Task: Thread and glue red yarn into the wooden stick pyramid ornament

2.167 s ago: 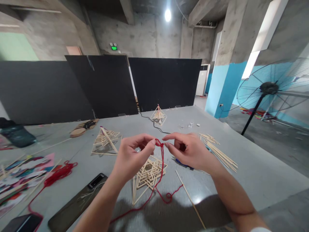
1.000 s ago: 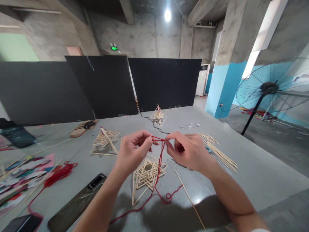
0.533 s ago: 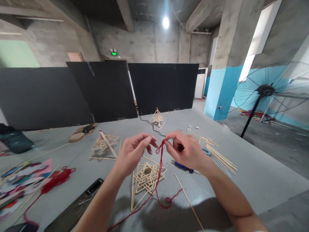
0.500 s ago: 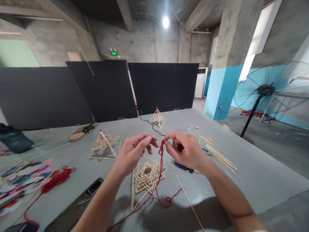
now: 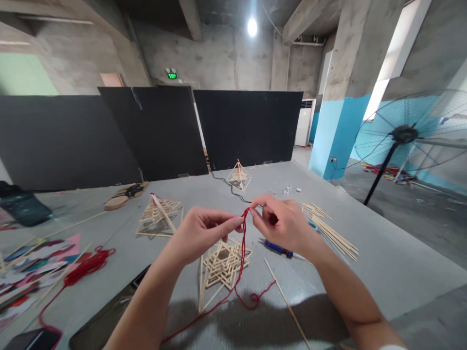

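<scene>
Red yarn [image 5: 243, 248] hangs in strands from between my two hands, over the table. My right hand [image 5: 282, 221] pinches its top end between thumb and forefinger. Just to the left, my left hand [image 5: 207, 233] closes thumb and fingers on the yarn a little lower down. Below the hands lies a star-shaped lattice of thin wooden sticks [image 5: 222, 265], partly behind the yarn. One strand runs down to a single wooden stick [image 5: 288, 304] at the right; another trails toward the front edge.
Blue-handled pliers [image 5: 278, 249] and a bundle of sticks [image 5: 333, 238] lie right of my hands. Stick pyramids [image 5: 158, 216] stand farther back. At the left are a red yarn skein [image 5: 89, 265], a dark phone-like slab [image 5: 105, 316], coloured scraps [image 5: 40, 272] and a bottle [image 5: 24, 206].
My left hand has moved in from open fingers beside the yarn to a pinch on it. My right hand keeps its hold on the top end.
</scene>
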A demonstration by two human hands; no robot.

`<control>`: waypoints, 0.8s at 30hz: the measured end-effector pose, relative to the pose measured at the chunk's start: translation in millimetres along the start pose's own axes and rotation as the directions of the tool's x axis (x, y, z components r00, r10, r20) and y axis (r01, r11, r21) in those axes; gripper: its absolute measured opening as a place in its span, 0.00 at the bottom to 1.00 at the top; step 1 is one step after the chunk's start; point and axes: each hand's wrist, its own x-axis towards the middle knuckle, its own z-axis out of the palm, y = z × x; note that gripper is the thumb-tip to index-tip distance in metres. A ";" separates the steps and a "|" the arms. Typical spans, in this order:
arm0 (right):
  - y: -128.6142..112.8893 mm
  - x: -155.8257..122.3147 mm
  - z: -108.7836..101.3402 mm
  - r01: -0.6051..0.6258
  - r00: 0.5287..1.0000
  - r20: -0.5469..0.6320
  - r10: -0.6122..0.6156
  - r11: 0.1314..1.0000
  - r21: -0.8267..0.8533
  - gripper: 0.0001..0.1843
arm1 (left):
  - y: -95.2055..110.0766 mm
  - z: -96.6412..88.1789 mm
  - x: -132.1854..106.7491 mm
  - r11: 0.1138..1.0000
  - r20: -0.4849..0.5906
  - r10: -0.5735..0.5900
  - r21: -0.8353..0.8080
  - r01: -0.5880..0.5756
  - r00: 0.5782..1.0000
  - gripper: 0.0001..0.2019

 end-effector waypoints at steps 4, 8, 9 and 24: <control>0.9 0.7 -3.3 0.012 0.999 -0.048 -0.012 1.000 -0.004 0.07 | 2.7 -3.2 -1.2 1.000 -0.006 0.008 -0.025 -0.008 1.000 0.10; -0.2 1.3 -6.3 -0.008 0.998 -0.063 0.008 1.000 0.001 0.06 | 3.9 -4.0 -3.1 0.999 0.011 -0.005 -0.053 0.006 1.000 0.10; -0.3 1.5 -6.9 -0.014 0.998 -0.064 0.014 1.000 0.000 0.06 | 3.6 -4.0 -3.4 0.999 -0.005 -0.001 -0.051 0.001 1.000 0.10; -0.6 1.5 -2.1 -0.027 0.997 -0.079 0.026 1.000 -0.013 0.07 | 10.9 4.4 -6.2 0.746 0.228 -0.066 -0.635 0.200 0.971 0.10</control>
